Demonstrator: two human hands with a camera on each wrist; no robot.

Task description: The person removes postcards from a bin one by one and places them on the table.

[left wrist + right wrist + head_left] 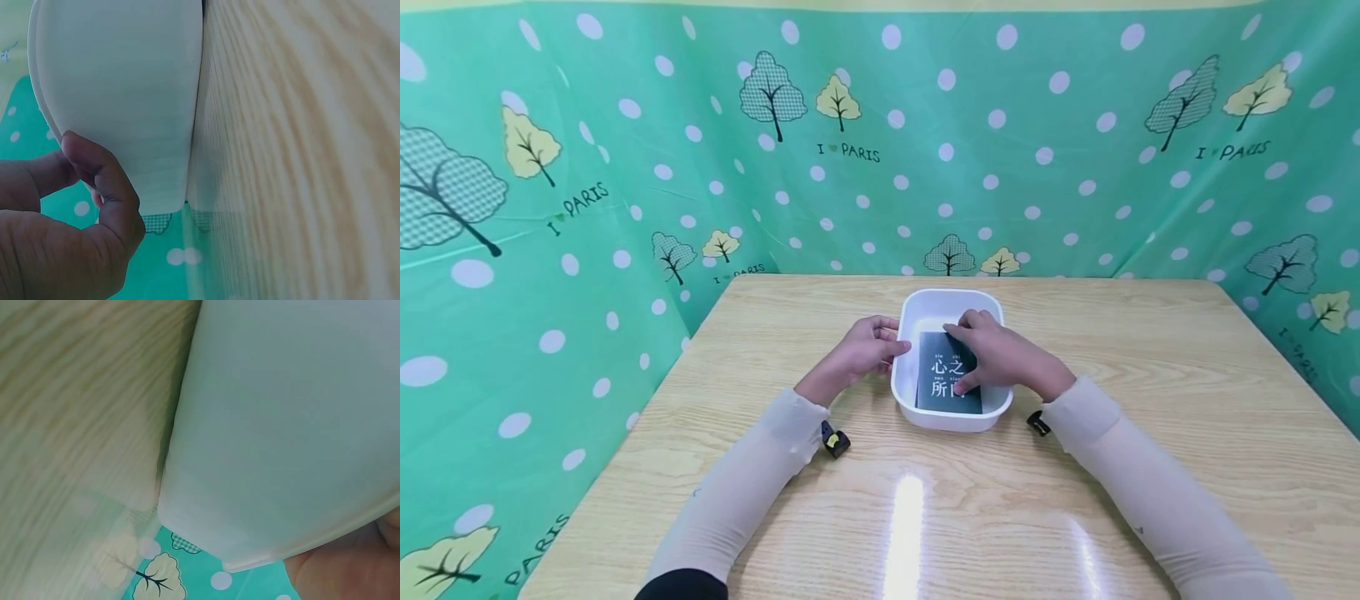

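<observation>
The smooth tub (951, 422) is looking plastic, the booklet (942, 375) matt; at six o'clock, the wood-grain table (970, 500) is gleaming.

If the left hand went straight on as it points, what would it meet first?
Likely the white tub, directly ahead: the left hand seems to pinch its left side; exact contact is unclear.

In the head view, a white basin (957, 422) stood on the wood-grain table (775, 333), with a dark booklet (942, 375) bearing white Chinese characters lying inside it. The person's left hand (868, 348) gripped the basin's left rim, while the right hand (998, 354) reached over the opposite rim, its thumb on the booklet's cover. Behind hung a green, white-dotted curtain (917, 92) printed with trees.
</observation>
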